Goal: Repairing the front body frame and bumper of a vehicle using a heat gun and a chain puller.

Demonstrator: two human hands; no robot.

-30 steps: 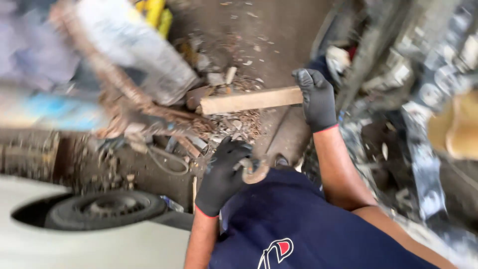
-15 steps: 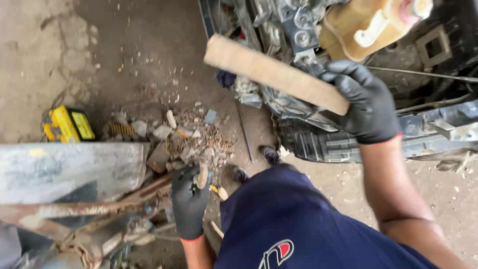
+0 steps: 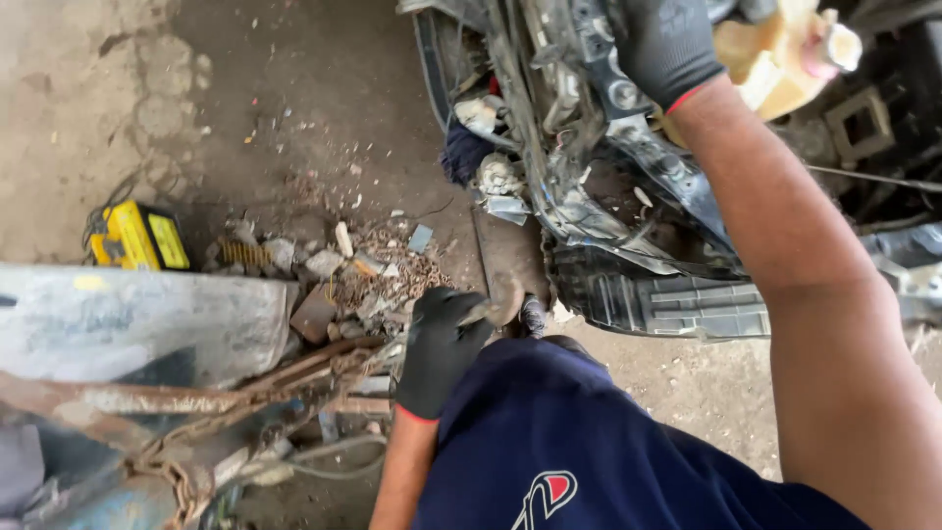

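My left hand (image 3: 442, 344), in a black glove, is closed around a small hammer (image 3: 502, 298) with a worn, rusty head, held low just above my navy shirt. My right hand (image 3: 662, 41), also in a black glove, reaches up into the broken front of a car (image 3: 589, 177), among bent metal and black plastic parts. Its fingers are hidden at the top edge, so what it holds does not show. A yellowish plastic tank (image 3: 775, 59) sits just right of that hand.
A pile of rubble and metal scraps (image 3: 363, 275) lies on the dirt floor ahead of my left hand. A yellow box-shaped battery (image 3: 137, 236) stands at the left. A grey panel (image 3: 147, 324) and a rusty bar with chain (image 3: 196, 402) fill the lower left.
My right hand rose further into the car's front, and the wooden block it carried is out of sight. The view swung right. My left hand kept the hammer low.
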